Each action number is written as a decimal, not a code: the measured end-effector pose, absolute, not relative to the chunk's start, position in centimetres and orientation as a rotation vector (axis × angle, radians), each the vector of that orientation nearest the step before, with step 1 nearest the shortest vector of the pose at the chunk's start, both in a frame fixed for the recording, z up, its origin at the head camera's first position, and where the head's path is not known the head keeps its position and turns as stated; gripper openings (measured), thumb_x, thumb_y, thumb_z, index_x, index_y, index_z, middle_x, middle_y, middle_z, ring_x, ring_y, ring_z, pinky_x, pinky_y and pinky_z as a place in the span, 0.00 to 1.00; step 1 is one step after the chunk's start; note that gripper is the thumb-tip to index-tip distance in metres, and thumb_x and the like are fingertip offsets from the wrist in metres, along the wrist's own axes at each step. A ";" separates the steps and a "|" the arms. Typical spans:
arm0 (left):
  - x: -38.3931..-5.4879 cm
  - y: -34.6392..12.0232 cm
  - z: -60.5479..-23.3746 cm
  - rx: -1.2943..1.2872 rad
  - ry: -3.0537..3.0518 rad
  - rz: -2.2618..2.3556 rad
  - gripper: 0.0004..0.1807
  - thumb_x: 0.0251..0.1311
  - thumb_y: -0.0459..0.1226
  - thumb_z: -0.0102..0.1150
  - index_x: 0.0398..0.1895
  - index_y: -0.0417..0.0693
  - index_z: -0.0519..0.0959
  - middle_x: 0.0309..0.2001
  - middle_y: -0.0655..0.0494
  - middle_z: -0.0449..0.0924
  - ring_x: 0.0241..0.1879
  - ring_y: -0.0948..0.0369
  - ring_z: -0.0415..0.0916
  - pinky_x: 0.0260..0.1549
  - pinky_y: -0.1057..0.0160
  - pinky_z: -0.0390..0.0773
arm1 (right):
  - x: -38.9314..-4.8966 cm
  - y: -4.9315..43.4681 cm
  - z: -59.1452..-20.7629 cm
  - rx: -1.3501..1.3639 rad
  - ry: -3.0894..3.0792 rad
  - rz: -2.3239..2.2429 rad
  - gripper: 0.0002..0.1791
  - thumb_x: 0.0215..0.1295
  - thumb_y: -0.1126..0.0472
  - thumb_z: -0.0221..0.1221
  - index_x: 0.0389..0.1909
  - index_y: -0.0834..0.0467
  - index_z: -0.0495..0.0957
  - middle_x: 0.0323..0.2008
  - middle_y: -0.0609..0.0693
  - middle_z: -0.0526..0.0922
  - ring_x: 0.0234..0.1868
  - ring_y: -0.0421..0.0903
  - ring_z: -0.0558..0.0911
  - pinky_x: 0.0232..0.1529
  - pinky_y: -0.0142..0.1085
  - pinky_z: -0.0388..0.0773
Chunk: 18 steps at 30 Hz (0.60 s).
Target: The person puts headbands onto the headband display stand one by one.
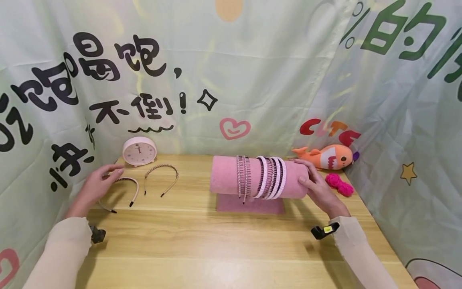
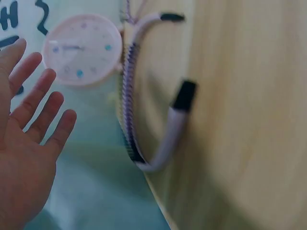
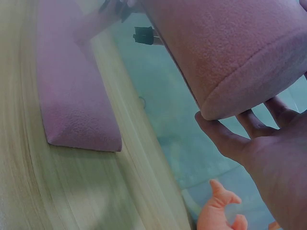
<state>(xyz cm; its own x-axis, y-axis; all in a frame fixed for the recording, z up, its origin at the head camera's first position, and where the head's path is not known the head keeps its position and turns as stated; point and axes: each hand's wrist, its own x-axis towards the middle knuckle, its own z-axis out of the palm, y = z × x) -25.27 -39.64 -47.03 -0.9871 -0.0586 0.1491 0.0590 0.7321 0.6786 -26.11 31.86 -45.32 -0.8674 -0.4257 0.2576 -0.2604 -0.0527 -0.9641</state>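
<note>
On the table stands a pink plush headband stand [image 1: 223, 174], a padded roll on a flat base [image 1: 250, 204]. Several white and patterned headbands [image 1: 278, 178] are looped round its roll. My right hand [image 1: 319, 188] grips the roll's right end, thumb in front and fingers behind; the right wrist view shows fingertips against the end's edge [image 3: 273, 91]. At the far left my left hand [image 1: 97, 184] hovers beside a pale pink headband [image 1: 134, 188], its fingers spread and holding nothing in the left wrist view. A thin toothed headband [image 1: 177, 172] lies just right of that one.
A pink round clock [image 1: 139, 151] stands at the back left. Behind my right hand lie an orange plush shark [image 1: 328, 157] and a magenta bow-like bundle [image 1: 339, 184]. Printed cloth [image 1: 274, 80] walls the table's back and sides.
</note>
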 end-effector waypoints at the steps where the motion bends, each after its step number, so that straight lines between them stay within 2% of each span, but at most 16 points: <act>1: -25.1 -40.0 -47.3 0.013 -2.773 -1.093 0.32 0.84 0.56 0.51 0.73 0.39 0.76 0.77 0.27 0.68 0.69 0.29 0.72 0.64 0.26 0.71 | -26.1 31.9 -45.3 -0.752 2.075 -2.059 0.30 0.87 0.66 0.46 0.83 0.48 0.57 0.77 0.40 0.66 0.71 0.38 0.72 0.65 0.29 0.79; 5: -24.7 -41.2 -48.6 0.005 -2.758 -1.046 0.30 0.84 0.53 0.53 0.72 0.37 0.77 0.73 0.25 0.71 0.67 0.30 0.71 0.62 0.30 0.72 | -26.1 31.8 -45.3 -0.736 2.079 -2.054 0.30 0.87 0.66 0.46 0.83 0.47 0.58 0.77 0.40 0.66 0.71 0.38 0.72 0.65 0.29 0.79; 7: -24.5 -41.6 -49.2 -0.018 -2.745 -1.015 0.28 0.84 0.50 0.54 0.70 0.35 0.78 0.70 0.25 0.73 0.64 0.32 0.72 0.60 0.40 0.73 | -26.0 31.8 -45.3 -0.731 2.083 -2.051 0.30 0.87 0.66 0.47 0.83 0.47 0.58 0.77 0.40 0.66 0.70 0.38 0.72 0.65 0.29 0.79; 9: -24.3 -42.0 -49.8 -0.034 -2.737 -0.985 0.27 0.84 0.48 0.55 0.69 0.34 0.79 0.68 0.25 0.75 0.64 0.33 0.71 0.60 0.44 0.71 | -26.0 31.8 -45.3 -0.728 2.085 -2.047 0.30 0.87 0.66 0.47 0.83 0.47 0.57 0.76 0.40 0.66 0.70 0.38 0.72 0.65 0.29 0.79; 12: -24.0 -42.5 -50.4 -0.040 -2.735 -0.978 0.26 0.84 0.46 0.56 0.68 0.32 0.79 0.68 0.24 0.75 0.67 0.31 0.69 0.67 0.40 0.69 | -26.0 31.8 -45.2 -0.730 2.073 -2.048 0.30 0.87 0.65 0.47 0.84 0.47 0.56 0.76 0.41 0.66 0.70 0.39 0.73 0.64 0.29 0.80; 14: -23.9 -42.7 -50.7 -0.040 -2.746 -0.971 0.25 0.84 0.46 0.56 0.67 0.32 0.79 0.69 0.24 0.74 0.69 0.28 0.66 0.71 0.30 0.65 | -26.0 31.8 -45.2 -0.731 2.073 -2.051 0.30 0.87 0.65 0.47 0.84 0.47 0.57 0.77 0.41 0.66 0.70 0.39 0.72 0.65 0.29 0.79; 16: -23.8 -42.9 -50.9 -0.035 -2.766 -0.949 0.25 0.83 0.46 0.57 0.67 0.32 0.80 0.69 0.23 0.73 0.70 0.26 0.66 0.68 0.24 0.64 | -26.0 31.8 -45.2 -0.734 2.072 -2.055 0.30 0.87 0.66 0.47 0.84 0.48 0.56 0.77 0.41 0.65 0.71 0.39 0.72 0.65 0.29 0.79; 18: -23.7 -43.1 -51.2 -0.035 -2.784 -0.920 0.24 0.83 0.45 0.58 0.66 0.32 0.80 0.68 0.23 0.73 0.69 0.25 0.65 0.66 0.23 0.64 | -26.0 31.8 -45.2 -0.733 2.070 -2.055 0.30 0.87 0.65 0.47 0.84 0.48 0.56 0.78 0.41 0.65 0.71 0.38 0.72 0.65 0.29 0.79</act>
